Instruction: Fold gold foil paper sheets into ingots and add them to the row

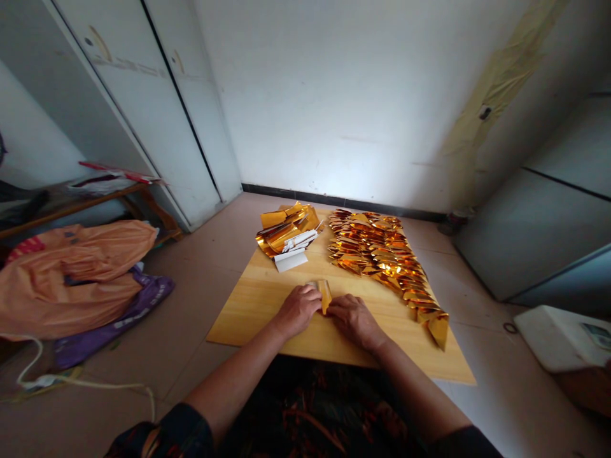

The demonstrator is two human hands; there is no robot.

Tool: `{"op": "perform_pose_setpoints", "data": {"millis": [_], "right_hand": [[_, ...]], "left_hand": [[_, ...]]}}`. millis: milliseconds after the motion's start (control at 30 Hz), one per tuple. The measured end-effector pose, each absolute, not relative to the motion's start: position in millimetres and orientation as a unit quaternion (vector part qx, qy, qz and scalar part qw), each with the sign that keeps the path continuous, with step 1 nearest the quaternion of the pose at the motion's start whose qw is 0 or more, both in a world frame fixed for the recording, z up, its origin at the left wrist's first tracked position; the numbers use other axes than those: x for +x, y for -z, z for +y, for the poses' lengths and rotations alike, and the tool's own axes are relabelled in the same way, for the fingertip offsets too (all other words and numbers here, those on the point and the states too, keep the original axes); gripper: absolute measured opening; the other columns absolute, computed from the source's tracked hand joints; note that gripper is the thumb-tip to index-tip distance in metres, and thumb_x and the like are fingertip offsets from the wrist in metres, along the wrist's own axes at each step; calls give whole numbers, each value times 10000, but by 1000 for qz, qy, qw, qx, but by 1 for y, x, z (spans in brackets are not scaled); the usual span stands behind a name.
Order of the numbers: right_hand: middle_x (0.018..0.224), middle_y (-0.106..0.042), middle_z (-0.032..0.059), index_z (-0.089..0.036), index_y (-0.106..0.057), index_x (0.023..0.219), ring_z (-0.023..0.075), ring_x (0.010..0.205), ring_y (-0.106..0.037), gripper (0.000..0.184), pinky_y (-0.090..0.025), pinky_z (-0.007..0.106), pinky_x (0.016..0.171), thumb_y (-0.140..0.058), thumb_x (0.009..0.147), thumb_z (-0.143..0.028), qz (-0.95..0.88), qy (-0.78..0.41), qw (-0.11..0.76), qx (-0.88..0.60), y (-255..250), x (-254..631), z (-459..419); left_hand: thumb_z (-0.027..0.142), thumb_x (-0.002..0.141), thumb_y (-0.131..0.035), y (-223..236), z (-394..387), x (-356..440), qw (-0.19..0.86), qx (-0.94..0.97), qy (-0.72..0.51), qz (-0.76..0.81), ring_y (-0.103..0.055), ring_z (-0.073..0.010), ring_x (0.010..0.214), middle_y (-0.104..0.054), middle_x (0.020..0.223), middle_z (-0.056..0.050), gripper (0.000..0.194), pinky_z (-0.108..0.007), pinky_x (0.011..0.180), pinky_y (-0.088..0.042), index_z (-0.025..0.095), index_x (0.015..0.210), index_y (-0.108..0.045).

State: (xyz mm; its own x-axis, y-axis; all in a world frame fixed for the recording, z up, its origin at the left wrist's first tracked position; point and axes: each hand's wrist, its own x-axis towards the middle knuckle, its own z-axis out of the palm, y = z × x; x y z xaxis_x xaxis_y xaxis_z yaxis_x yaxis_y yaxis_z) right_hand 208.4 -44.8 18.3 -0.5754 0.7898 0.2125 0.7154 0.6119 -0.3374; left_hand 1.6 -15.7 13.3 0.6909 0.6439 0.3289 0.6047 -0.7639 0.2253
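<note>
On the bench, toward its near edge, a small gold piece is worked between two bare hands. Its left side is gripped by the left hand, the fingers curled in close. Its lower right end is touched by the right hand, those fingers bent and drawn together; whether it is pinched or only pressed by them cannot be told. Beyond the left hand, loose gold sheets are heaped, with white strips laid on them and a white slip just in front. Right of the heap, folded gold pieces are set in overlapping rows, trailed down toward the bench's right corner. Farther left, an orange cloth is piled over a purple bag.
</note>
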Motion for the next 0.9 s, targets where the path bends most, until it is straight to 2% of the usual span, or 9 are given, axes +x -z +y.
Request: {"op": "perform_pose_setpoints", "data": {"millis": [100,200,300,500,700,900], "right_hand": [[1044,-656,45,-272,-672,1040,203,963,-525,221,-367,331,849,-515,899,-204,-888,-101,153,-421,-21,211,-43],[1042,-656,57,-265,-672,1053,205,967,-522,228,-361,335,845,-516,899,-203,-887,-99,148,-426,-21,210,-43],[1037,-654,58,-265,-665,1066,199,970,-522,234,-349,338,861,-517,898,-197,-883,-96,159,-430,-19,208,-46],[996,-667,52,-257,-674,1025,194,944,-543,194,-343,336,858,-539,893,-217,-887,-114,172,-412,-18,203,-52],[954,-681,42,-260,-694,968,184,891,-566,168,-369,328,814,-542,899,-279,-888,-132,215,-384,-14,208,-41],[1009,-649,65,-250,-687,998,172,939,-578,222,-406,314,834,-483,925,-304,-888,-146,248,-357,-9,214,-35]], "left_hand": [[143,892,-458,-13,-23,3,41,924,-174,338,-555,-173,870,-651,886,-31,198,-298,782,-458,192,891,-649],[122,877,-459,-11,-31,2,36,920,-180,347,-566,-177,906,-648,945,-44,219,-310,824,-458,196,979,-638],[175,853,-522,-9,-36,-2,40,916,-191,350,-572,-188,954,-645,1011,-46,204,-337,866,-451,217,1018,-636],[285,813,-620,-5,-32,-12,60,911,-219,344,-602,-189,963,-660,1075,-33,141,-337,861,-440,222,932,-662],[265,861,-583,3,-26,-13,48,907,-248,337,-618,-154,955,-692,1033,1,94,-323,866,-394,225,868,-667],[246,886,-547,6,-29,-13,32,902,-267,337,-617,-146,972,-700,1033,0,123,-349,935,-352,232,880,-669]]}}
